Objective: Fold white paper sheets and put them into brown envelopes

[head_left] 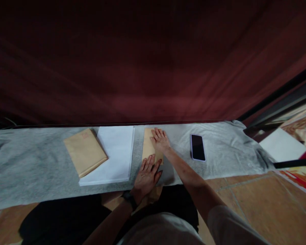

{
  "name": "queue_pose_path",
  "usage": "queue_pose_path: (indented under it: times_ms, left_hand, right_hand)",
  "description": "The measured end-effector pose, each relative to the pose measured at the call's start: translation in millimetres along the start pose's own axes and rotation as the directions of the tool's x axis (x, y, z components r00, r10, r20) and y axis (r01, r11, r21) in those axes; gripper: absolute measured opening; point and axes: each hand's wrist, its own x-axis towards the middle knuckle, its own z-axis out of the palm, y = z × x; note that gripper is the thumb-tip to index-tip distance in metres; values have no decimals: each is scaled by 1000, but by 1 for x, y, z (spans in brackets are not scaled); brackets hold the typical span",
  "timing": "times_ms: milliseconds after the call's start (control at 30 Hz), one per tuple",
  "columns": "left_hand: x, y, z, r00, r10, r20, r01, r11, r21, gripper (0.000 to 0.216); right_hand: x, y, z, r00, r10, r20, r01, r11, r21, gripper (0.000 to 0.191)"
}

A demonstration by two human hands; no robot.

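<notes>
A brown paper envelope (pixel 148 144) lies lengthwise on the grey cloth in front of me. My left hand (pixel 146 175) rests on its near end, fingers stretched out and pointing away from me; a dark watch is on that wrist. Across the far part of the envelope my right hand (pixel 161 139) lies flat with its fingers extended. Both palms press down on the paper, and neither hand grips it. Left of the hands is a stack of white paper (pixel 117 153), with a pile of brown envelopes (pixel 85 151) partly on top of it.
A phone (pixel 198 147) with a pale purple edge lies to the right on the grey cloth (pixel 28 160). Behind the narrow surface hangs a dark red cloth (pixel 148 75). Dark bars (pixel 293 163) and a white sheet (pixel 283 144) are at far right. Tiled floor (pixel 270 200) shows below.
</notes>
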Motion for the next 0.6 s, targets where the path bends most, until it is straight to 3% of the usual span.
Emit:
queue_pose_path:
  times_ms: [167,367,600]
  left_hand:
    - [0,0,1,1000,-9,13,9,1000,7,57]
    - [-5,-2,5,998,2,55,-3,1000,11,58]
    - [-20,-8,11,1000,4,12,-4,1000,6,65]
  right_hand:
    - [-21,-7,2,994,-95,54,95,995,9,57]
    - [-90,-26,0,979,-194,55,189,978,89,62]
    - [-161,-41,-14,987,-158,3,157,983,94,64]
